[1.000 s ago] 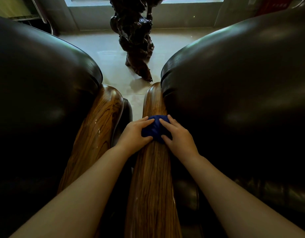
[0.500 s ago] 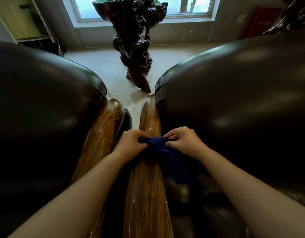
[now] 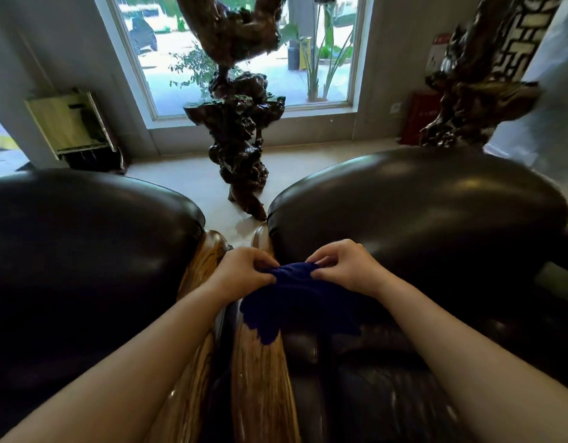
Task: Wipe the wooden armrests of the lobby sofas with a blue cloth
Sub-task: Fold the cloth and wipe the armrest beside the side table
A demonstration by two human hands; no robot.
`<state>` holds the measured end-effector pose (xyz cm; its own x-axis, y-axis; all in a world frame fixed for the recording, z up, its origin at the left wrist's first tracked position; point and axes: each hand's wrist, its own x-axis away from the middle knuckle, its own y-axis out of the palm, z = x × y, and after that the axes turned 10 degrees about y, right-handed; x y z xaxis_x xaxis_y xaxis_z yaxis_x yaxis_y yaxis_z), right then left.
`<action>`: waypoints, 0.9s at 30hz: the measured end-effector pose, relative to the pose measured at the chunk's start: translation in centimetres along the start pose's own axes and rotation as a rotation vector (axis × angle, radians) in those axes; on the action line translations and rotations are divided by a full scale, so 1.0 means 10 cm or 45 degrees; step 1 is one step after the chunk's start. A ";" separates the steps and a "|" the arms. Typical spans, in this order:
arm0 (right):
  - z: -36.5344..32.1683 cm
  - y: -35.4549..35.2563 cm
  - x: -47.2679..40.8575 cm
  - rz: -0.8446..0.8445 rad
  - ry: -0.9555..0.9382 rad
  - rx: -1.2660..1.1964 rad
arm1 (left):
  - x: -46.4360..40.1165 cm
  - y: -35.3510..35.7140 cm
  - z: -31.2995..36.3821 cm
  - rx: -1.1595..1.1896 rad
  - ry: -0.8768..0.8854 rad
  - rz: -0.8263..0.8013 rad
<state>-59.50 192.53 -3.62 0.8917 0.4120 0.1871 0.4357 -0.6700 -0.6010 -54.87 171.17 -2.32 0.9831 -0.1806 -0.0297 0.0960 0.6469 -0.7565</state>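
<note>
Both hands pinch the top edge of the blue cloth point(image 3: 295, 298), which hangs loosely spread over the right wooden armrest point(image 3: 260, 378). My left hand point(image 3: 244, 270) grips the cloth's left corner and my right hand point(image 3: 343, 266) grips its right corner, fingers curled. The cloth drapes down toward me and partly over the dark leather seat on the right. A second wooden armrest point(image 3: 193, 346) belonging to the left sofa runs parallel, a narrow gap away, with my left forearm over part of it.
Two dark leather sofas point(image 3: 84, 244) point(image 3: 420, 219) flank the armrests. A tall dark carved root sculpture point(image 3: 241, 139) stands on the pale floor beyond the gap, before a window. Another carved piece point(image 3: 474, 91) rises at the back right. A wooden rack point(image 3: 74, 123) sits at left.
The cloth was bunched under both hands on the armrest; both hands have lifted it by its top edge and spread it wider. The view has tilted up, showing more window.
</note>
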 end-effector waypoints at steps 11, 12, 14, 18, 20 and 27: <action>-0.22 -1.34 2.42 0.074 0.080 -0.063 | 0.92 0.11 2.34 0.090 0.188 -0.163; -0.18 -1.49 2.61 0.091 0.089 -0.054 | 0.95 0.18 2.54 0.085 0.208 -0.170; -0.06 -1.80 2.99 0.126 0.115 -0.040 | 0.97 0.37 2.98 0.087 0.243 -0.203; 0.33 -2.41 3.58 0.206 0.125 -0.037 | 0.87 0.81 3.76 0.135 0.284 -0.251; 0.62 -2.76 3.86 0.249 0.137 -0.034 | 0.76 1.12 4.18 0.154 0.311 -0.277; 1.69 -4.01 4.50 0.294 0.220 0.006 | 0.20 2.24 5.45 0.187 0.380 -0.424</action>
<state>-38.93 248.37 15.83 0.9751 0.1373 0.1741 0.2184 -0.7307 -0.6468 -42.25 225.67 16.34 0.8093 -0.5874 -0.0035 0.4410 0.6114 -0.6571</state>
